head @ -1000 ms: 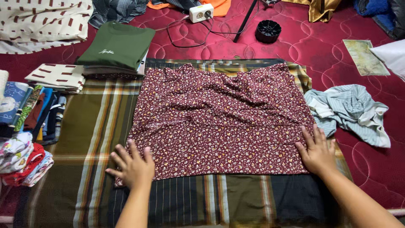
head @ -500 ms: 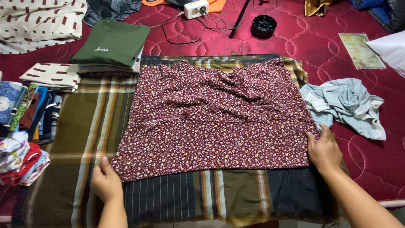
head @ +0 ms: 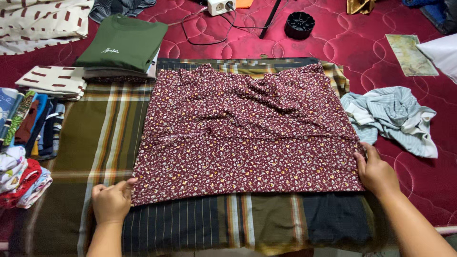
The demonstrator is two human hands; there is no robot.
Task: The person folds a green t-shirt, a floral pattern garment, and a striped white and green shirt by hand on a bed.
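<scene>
Both hands shifted outward, pinching floral cloth [head: 247, 138] corners (knuckles up).

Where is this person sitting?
Probably a bedroom at home, on a bed: the red quilted mattress lies underneath, folded clothes sit stacked at the side, and a white pillow peeks in at the edge.

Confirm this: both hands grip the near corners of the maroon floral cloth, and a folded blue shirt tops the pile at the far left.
Not quite: the head view shows the folded shirt is green, not blue. The left hand and right hand do grip the maroon floral cloth at its near corners.
</scene>
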